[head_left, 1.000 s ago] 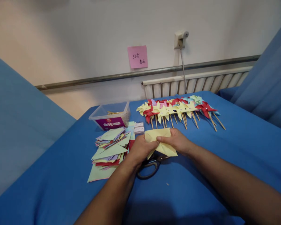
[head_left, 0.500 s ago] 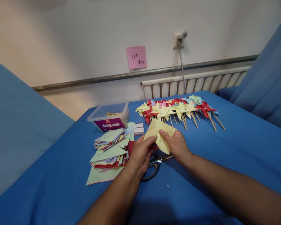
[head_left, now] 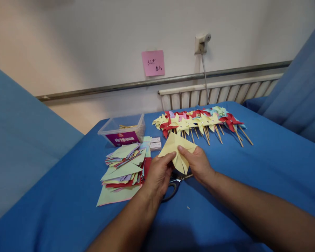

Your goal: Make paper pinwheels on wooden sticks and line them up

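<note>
Between my two hands is a yellow paper square (head_left: 176, 142) with slits cut toward its middle. My left hand (head_left: 160, 171) grips its left side, thumb on top near the centre. From the right, my right hand (head_left: 196, 161) pinches it, its thumb also pressed near the middle. The fingers beneath the paper are mostly hidden. Under the hands lies a pair of scissors (head_left: 173, 190) with dark handles, partly covered. Stacks of coloured paper (head_left: 124, 171) lie left of my left hand. Beyond the paper, finished pinwheels (head_left: 202, 122) on sticks lie in a row.
A clear plastic box (head_left: 123, 127) with thin sticks stands at the back left. Two small white boxes (head_left: 155, 146) sit beside the paper stacks. A blue cloth (head_left: 252, 182) covers the table. Behind it are a radiator (head_left: 220, 89) and a metal pipe (head_left: 120, 84).
The yellow paper has been turned or shifted a little in my hands, and a slit at its lower corner now shows spread. Both hands stay in nearly the same place.
</note>
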